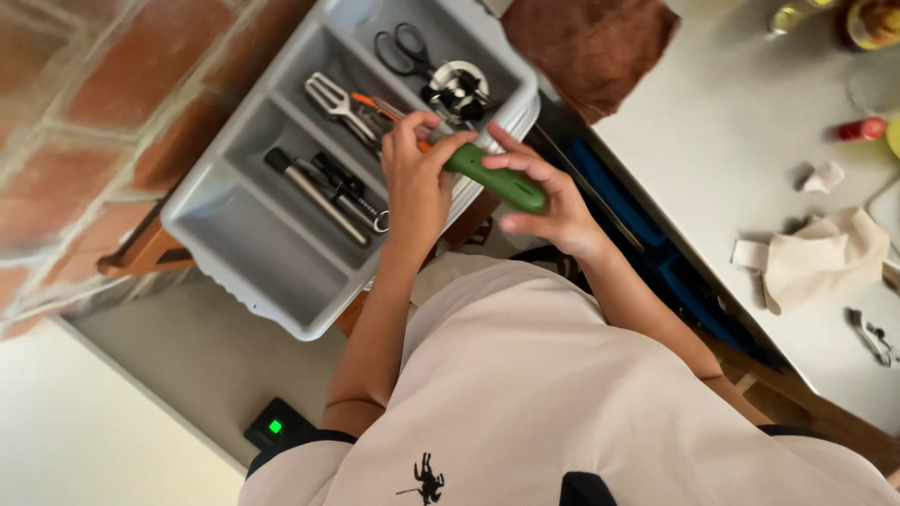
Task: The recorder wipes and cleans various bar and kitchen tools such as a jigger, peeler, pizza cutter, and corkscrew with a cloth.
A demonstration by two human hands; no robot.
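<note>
You're holding one green-handled utensil (pixel 494 175) with both hands over the grey cutlery tray (pixel 246 245). Your left hand (pixel 415 178) is pinching its upper end, fingers curled tight, and your right hand (pixel 548 201) is cradling the lower end with fingers half open. One pair of black scissors (pixel 403 49) and one slotted spatula (pixel 336 101) are sitting in the tray. One brown cloth (pixel 589 45) is lying on the counter.

The single head-worn camera looks steeply down from close above the person's own chest and forearms, taking in the grey plastic compartmented cutlery tray (pixel 234 245) ahead and the pale countertop (pixel 750 141) at the right edge.
</note>
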